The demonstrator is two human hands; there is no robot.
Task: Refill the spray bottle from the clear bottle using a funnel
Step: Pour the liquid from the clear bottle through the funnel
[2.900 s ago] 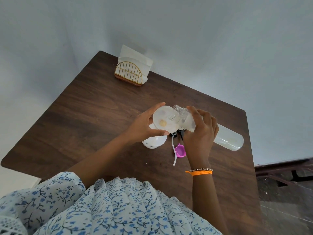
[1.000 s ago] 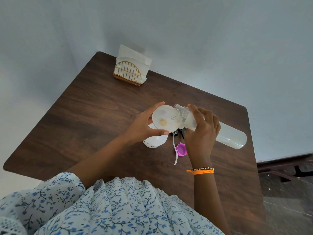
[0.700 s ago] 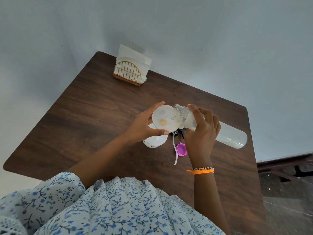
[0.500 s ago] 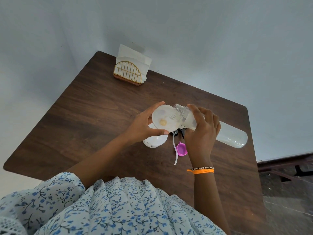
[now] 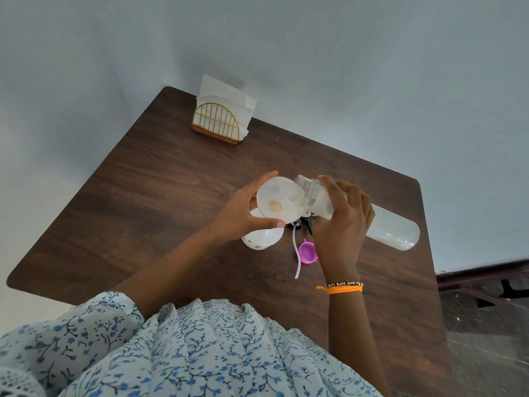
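- The dark wooden bench [image 5: 160,196] stood in a corner against pale walls, carrying everything else
- The person's blue-flowered sleeve [image 5: 86,333] and dress filled the near edge of the view
- The clear bottle [image 5: 386,227] was tipped nearly flat above the bench, its base out to the right and its threaded open mouth over the funnel's bowl; a little whitish liquid lay along its lower side
- The right hand [image 5: 343,222] made its grip round the clear bottle near the neck, fingers curled over the top
- The left hand [image 5: 237,216] held the funnel in a closed grip, thumb on the near rim and fingers on the far rim
- A napkin holder [image 5: 216,124] of gold wire, stuffed with white napkins, sat at the far corner, well apart
- The white funnel [image 5: 274,200] sat over the spray bottle, a yellowish spot at its centre
- The spray bottle [image 5: 262,239], white and rounded, stood under the funnel, mostly hidden
- A black spray head with a thin white dip tube [image 5: 295,253] lay just beside it
- A small pink cap [image 5: 307,253] lay by the tube, near the right wrist
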